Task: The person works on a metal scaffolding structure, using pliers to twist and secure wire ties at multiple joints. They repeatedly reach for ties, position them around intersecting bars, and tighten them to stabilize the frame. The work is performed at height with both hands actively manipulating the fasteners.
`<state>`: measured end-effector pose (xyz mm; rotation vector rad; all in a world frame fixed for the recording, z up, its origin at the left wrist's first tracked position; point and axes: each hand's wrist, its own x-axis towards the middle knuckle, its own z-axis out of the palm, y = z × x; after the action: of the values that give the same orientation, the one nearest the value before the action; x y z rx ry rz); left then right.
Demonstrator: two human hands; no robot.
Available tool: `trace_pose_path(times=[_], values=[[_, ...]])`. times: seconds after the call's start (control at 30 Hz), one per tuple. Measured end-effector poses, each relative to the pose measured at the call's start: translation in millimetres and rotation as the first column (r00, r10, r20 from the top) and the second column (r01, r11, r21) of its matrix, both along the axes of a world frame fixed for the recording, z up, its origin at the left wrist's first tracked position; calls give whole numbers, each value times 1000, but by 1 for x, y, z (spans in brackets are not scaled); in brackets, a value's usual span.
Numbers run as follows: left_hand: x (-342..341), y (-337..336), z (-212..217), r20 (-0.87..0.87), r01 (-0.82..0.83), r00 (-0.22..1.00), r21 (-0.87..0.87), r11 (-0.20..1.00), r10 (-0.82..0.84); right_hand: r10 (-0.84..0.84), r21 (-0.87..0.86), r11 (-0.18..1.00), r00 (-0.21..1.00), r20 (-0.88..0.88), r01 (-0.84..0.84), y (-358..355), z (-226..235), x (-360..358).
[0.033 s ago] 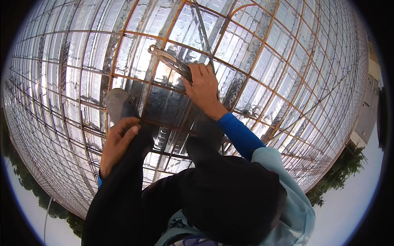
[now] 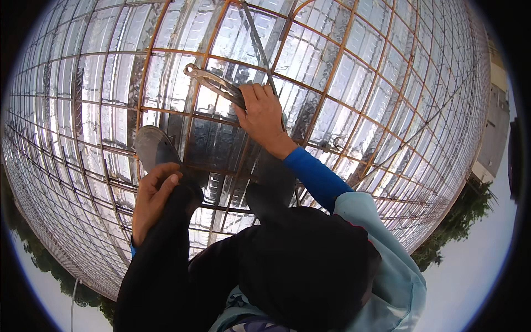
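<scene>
I crouch on a grid of rusty steel bars (image 2: pixel 166 52) laid over shiny ribbed metal sheeting (image 2: pixel 354 66). My right hand (image 2: pixel 263 119), in a blue sleeve, reaches forward and is shut on a grey metal pincer-like tool (image 2: pixel 213 83). The tool's looped end points up and left, over a crossing of the bars. My left hand (image 2: pixel 150 200) rests on my dark trouser leg by the knee, fingers bent, holding nothing. Just above it is my grey shoe (image 2: pixel 155 146), standing on the bars.
A thin straight rod (image 2: pixel 255 41) runs from the top down past my right hand. The sheeting ends at the lower left and at the right, with trees (image 2: pixel 453 221) and a pale building (image 2: pixel 492 144) beyond and below.
</scene>
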<state>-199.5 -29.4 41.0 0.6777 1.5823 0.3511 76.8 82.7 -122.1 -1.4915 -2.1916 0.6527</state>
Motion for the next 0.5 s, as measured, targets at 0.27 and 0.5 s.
trace_pose_path(times=[0.27, 0.5], values=[[25, 11, 6, -32, -43, 999, -36, 998, 42, -86, 59, 994, 996, -41, 88, -11, 11, 11], [21, 21, 16, -70, -22, 997, -15, 1000, 21, -403, -82, 915, 909, -112, 395, -77, 58, 117]])
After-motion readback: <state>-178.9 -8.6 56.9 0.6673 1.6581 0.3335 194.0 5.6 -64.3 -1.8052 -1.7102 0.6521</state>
